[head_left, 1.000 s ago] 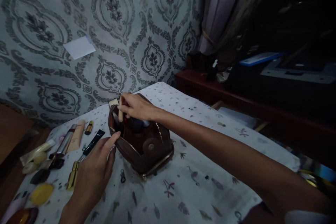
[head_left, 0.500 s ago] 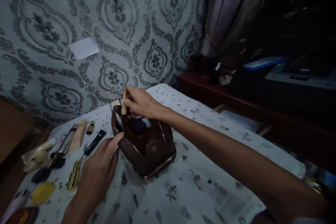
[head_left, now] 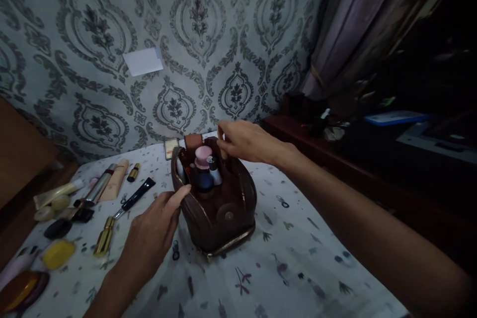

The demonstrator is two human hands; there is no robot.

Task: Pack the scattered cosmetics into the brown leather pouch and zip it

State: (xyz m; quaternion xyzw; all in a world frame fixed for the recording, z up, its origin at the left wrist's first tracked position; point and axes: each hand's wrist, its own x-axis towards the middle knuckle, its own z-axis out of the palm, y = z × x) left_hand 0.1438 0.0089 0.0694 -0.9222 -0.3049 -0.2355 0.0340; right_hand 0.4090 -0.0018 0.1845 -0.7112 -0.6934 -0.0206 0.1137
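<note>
An unzipped brown cosmetic bag (head_left: 233, 232) stands on the patterned cloth. My left hand (head_left: 154, 226) pinches its left rim between thumb and fingers. At the far right side of the opening, my right hand (head_left: 251, 141) grips a slim beige tube (head_left: 223, 153), its lower end inside the bag. Within the bag are a pink-topped container (head_left: 203, 154), a dark blue rounded bottle (head_left: 204, 181) and a small pale bottle with a dark cap (head_left: 215, 174). A whitish item (head_left: 181, 170) lies along the left inner wall. The bag's deeper contents are in shadow.
Left of the bag lie a black tube (head_left: 136, 196), a gold bottle (head_left: 104, 237), a beige tube (head_left: 115, 181), a small gold-capped vial (head_left: 133, 172) and a yellow round item (head_left: 58, 254). A small card (head_left: 172, 149) is behind the bag; dark furniture (head_left: 276, 126) stands right.
My right hand has carried the beige tube from the bag's left inner side across to its right side. The left hand stays on the rim. The camera view has turned slightly left.
</note>
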